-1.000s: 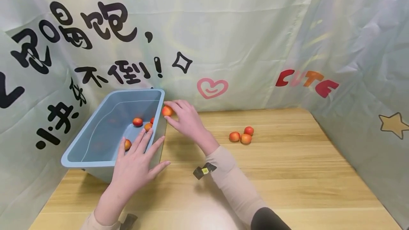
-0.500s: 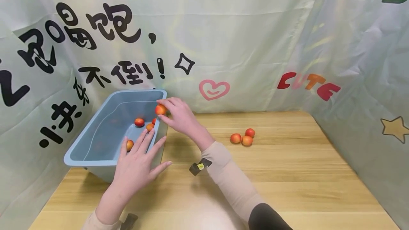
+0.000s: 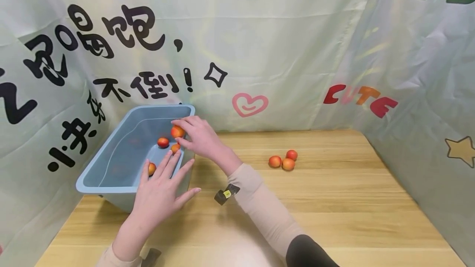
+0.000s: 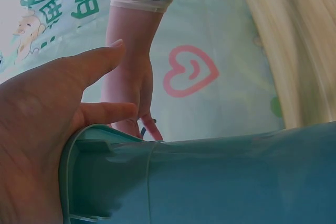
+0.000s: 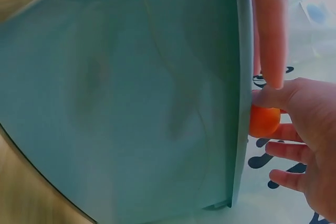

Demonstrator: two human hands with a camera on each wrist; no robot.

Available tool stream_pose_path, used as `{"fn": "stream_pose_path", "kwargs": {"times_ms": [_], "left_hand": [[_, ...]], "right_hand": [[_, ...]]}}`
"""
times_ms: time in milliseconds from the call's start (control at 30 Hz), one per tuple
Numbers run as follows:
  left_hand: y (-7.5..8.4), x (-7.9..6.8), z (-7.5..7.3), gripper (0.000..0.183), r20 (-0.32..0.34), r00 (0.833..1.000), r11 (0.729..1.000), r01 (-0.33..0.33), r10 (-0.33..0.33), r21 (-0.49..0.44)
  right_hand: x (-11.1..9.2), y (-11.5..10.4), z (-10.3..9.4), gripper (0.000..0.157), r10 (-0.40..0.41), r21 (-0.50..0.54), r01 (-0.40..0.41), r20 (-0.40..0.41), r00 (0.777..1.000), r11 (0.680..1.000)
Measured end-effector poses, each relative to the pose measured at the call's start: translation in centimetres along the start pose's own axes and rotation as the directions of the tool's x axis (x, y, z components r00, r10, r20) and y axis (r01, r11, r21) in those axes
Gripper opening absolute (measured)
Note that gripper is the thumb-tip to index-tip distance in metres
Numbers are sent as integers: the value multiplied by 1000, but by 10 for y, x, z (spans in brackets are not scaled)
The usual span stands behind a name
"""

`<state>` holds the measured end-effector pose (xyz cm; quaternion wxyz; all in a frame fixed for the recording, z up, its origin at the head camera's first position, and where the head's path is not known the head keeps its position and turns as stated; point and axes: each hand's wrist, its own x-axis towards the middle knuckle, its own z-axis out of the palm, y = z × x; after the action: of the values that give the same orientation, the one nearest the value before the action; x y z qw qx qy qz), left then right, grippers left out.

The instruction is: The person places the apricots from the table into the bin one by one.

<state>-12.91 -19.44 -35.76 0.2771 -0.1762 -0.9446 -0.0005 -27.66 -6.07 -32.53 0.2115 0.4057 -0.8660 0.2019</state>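
Note:
In the head view my right hand (image 3: 202, 137) pinches a small red-orange fruit (image 3: 177, 131) between thumb and fingers, just inside the right rim of a blue plastic tub (image 3: 105, 190). The right wrist view shows the pinched fruit (image 5: 264, 121) beyond the tub's edge. My left hand (image 3: 157, 190) lies with spread, straight fingers over the tub's near right corner; its thumb points right. Inside the tub are a red fruit (image 3: 163, 142), an orange one (image 3: 175, 148) by the right wall, and another (image 3: 152, 169) partly hidden by my left fingers.
Three similar fruits, one of them red (image 3: 291, 155), sit close together on the wooden table (image 3: 334, 201), right of the tub. A printed cloth (image 3: 289, 52) hangs behind and at both sides of the table. The tub stands at the table's left, near the cloth.
My right hand has moved left with the fruit, from outside the tub's right rim to over its inside. The left hand holds its place; the head view has shifted slightly.

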Motion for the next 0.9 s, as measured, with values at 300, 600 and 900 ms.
{"fn": "stream_pose_path", "kwargs": {"times_ms": [300, 600, 900], "left_hand": [[1, 0, 0, 74, 4, 1000, 1000, 4, -4, -9], [1, 0, -1, 73, 8, 1000, 1000, 4, -4, -2], [2, -1, 0, 73, 16, 1000, 1000, 13, -13, -7]], "right_hand": [[-3, -1, 6, 45, -27, -26, 27, -7, 1000, 999], [-17, 7, 5, 43, 28, 10, -28, -33, 999, 1000], [-41, 22, 3, 43, 84, 54, -80, -68, 994, 995]]}}
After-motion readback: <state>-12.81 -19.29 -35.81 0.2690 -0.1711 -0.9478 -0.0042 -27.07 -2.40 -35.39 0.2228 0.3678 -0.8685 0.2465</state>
